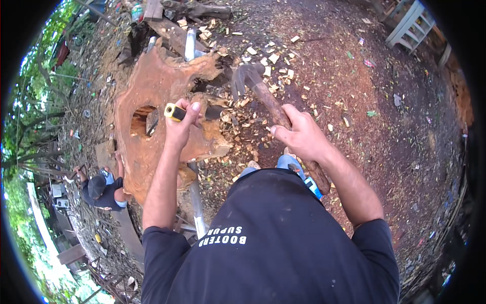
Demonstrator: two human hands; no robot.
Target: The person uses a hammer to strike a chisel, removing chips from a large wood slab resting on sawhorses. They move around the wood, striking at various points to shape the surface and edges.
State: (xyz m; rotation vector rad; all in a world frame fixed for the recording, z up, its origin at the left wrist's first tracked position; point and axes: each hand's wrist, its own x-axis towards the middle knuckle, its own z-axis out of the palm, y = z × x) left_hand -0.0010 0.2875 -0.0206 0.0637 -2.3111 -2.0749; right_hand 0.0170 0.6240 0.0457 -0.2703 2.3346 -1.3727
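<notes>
My left hand (181, 126) is closed round the yellow-and-black handle of a chisel (175, 112). Its wide dark blade points right, over the ragged edge of a big reddish-brown wood slab (152, 83). A hole goes through the slab left of that hand. In my right hand (304, 133) is a claw hammer (267, 101), gripped partway along its rough wooden handle. The metal head is up and to the left, apart from the chisel. Wood chips (243, 133) lie around the slab's hollowed, splintered right edge.
Metal legs (196, 197) show under the slab. Another person (104, 190) in dark clothes is at the slab's left side. Logs (195, 9) lie at the far end. A pale slatted frame (411, 26) stands far right. Chips litter the reddish dirt ground (374, 152).
</notes>
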